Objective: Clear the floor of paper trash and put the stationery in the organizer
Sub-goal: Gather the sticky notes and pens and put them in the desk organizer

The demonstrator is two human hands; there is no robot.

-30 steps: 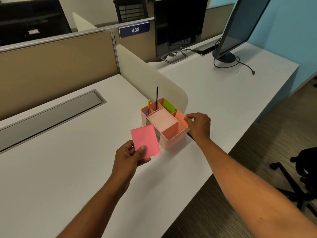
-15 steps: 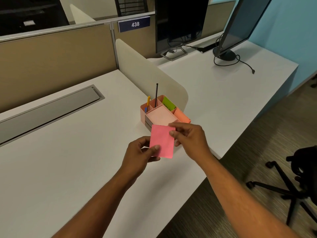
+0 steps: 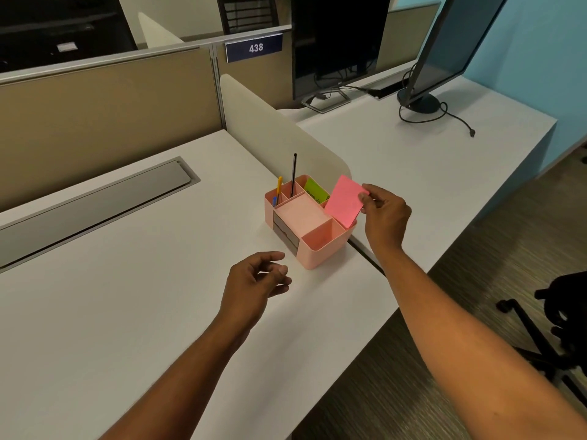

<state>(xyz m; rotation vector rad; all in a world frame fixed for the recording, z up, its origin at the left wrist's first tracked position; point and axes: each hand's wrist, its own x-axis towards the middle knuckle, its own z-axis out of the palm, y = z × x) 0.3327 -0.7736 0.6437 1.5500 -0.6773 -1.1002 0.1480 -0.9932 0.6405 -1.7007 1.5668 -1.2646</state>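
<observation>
A pink desk organizer (image 3: 320, 254) stands on the white desk (image 3: 127, 312) near its right edge. A yellow pen (image 3: 279, 185) and a thin black pen (image 3: 293, 174) stand in its back compartments, and a green sticky pad (image 3: 315, 191) leans in another. My right hand (image 3: 384, 217) pinches a pink sticky-note pad (image 3: 344, 200) by its right edge, tilted over the organizer's right-hand compartment. My left hand (image 3: 254, 281) hovers over the desk in front of the organizer, fingers loosely curled, holding nothing.
A rounded beige divider panel (image 3: 270, 122) rises right behind the organizer. Two monitors (image 3: 336, 42) with loose cables stand on the neighbouring desk. A grey cable-tray lid (image 3: 95, 201) lies in the desk at left. A black office chair base (image 3: 546, 331) sits on the floor at right.
The pink pad passed from my left hand to my right hand, which carried it rightward and up over the organizer. My left hand let go and drew back.
</observation>
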